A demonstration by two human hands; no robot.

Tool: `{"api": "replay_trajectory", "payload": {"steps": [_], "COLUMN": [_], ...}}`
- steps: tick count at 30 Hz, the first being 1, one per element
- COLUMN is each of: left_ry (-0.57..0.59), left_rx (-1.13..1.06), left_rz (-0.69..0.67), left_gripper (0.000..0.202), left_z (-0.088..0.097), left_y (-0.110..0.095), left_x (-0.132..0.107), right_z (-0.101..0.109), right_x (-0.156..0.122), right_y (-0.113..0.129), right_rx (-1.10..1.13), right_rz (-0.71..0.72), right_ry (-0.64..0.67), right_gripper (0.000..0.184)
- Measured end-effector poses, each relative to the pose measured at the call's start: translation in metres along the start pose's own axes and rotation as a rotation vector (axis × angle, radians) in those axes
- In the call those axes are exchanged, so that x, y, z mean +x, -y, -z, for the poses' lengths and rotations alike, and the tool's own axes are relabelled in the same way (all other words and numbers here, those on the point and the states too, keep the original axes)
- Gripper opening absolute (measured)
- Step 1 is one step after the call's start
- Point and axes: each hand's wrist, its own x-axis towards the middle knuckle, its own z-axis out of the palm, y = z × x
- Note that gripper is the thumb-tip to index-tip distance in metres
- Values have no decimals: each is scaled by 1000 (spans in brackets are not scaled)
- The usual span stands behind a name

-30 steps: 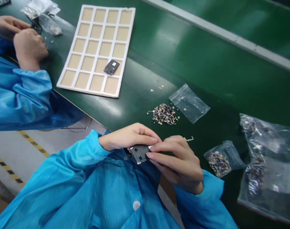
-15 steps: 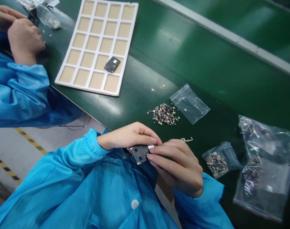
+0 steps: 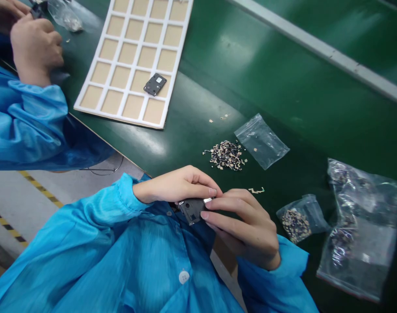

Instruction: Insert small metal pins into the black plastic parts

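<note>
Close to my chest, a small black rectangular plastic module [image 3: 192, 209] with a round hole and a white patch is held between both hands. My left hand [image 3: 181, 184] is closed on its upper edge, thumb and fingertips at the top right corner. From the other side, the fingers of my right hand [image 3: 248, 226] press on the module's right end; its thumb is hidden. Just beyond the right hand lies a thin pale flex strip [image 3: 256, 190]. A heap of tiny black and tan parts [image 3: 227, 155] sits on the green table [image 3: 185, 148] ahead of my hands.
A white-framed grid tray [image 3: 120, 115] carries another black module [image 3: 155, 84]. To the right lie a flat zip bag [image 3: 262, 141], a small bag of parts [image 3: 296, 224] and a large clear bag [image 3: 364, 230]. A co-worker's hands [image 3: 37, 48] hold a dark piece at upper left.
My hands and the module stay almost in place. The view has shifted slightly. At upper left, the co-worker's dark piece shows more clearly above their hand.
</note>
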Motion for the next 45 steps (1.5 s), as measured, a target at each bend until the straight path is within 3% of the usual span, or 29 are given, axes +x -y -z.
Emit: {"api": "replay_trajectory", "payload": {"steps": [8, 22, 26, 36, 45], "left_ry": [5, -60, -77, -19, -9], "left_rx": [-9, -123, -102, -24, 46], "left_rz": [-4, 34, 31, -5, 9], "left_gripper": [16, 14, 13, 16, 17], "left_z": [0, -4, -5, -5, -5], "left_y": [0, 1, -1, -1, 0], "left_x": [1, 0, 0, 2, 1], "right_z": [0, -1, 1, -5, -1], "right_x": [1, -5, -6, -6, -5], "right_y": [-2, 7, 10, 1, 1], "right_rx": [-8, -241, -320, -41, 19], "right_rz": [-10, 26, 56, -13, 6], "right_ry": [20, -40, -2, -90, -23], "right_gripper": [13, 18, 19, 15, 13]}}
